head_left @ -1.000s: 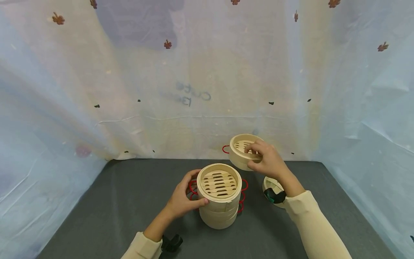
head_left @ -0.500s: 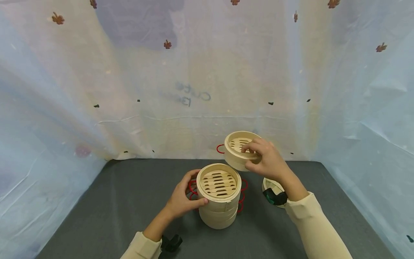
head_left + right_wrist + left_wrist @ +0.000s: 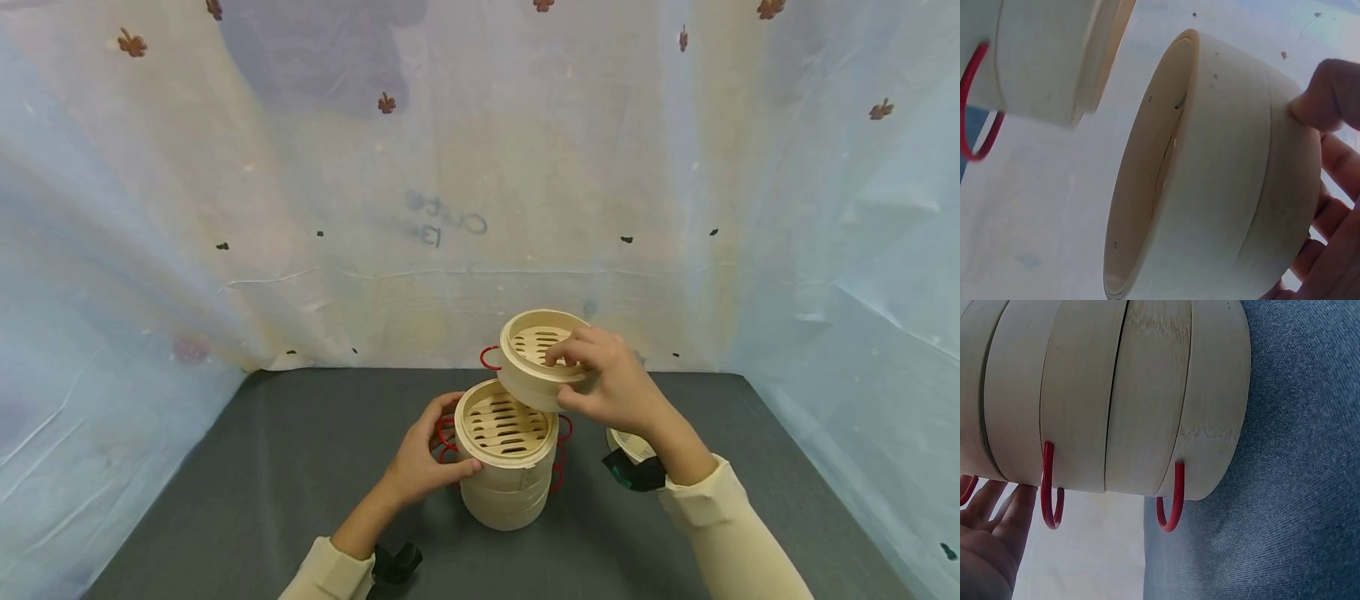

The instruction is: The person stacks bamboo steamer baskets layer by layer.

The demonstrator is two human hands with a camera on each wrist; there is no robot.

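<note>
A stack of round bamboo steamer baskets [image 3: 504, 492] with red side handles stands on the dark tabletop. My left hand [image 3: 423, 458] grips its upper left side, thumb at the front and fingers behind. My right hand [image 3: 611, 379] pinches the rim of another bamboo steamer basket [image 3: 536, 379], thumb outside and fingers inside. This basket is held up, overlapping the stack's back right rim in the head view. In the right wrist view, the held basket [image 3: 1229, 169] is tilted with its hollow underside toward the stack [image 3: 1035, 56], and a gap shows between them.
A round bamboo lid-like piece [image 3: 633, 446] lies on the table to the right, partly hidden by my right wrist. The dark tabletop [image 3: 322, 475] ends at a pale hanging sheet [image 3: 450, 317] at the back, with more sheeting on both sides.
My right hand has carried the held basket left and toward the stack, so it now overlaps the stack's rim. My left hand has stayed in place on the stack.
</note>
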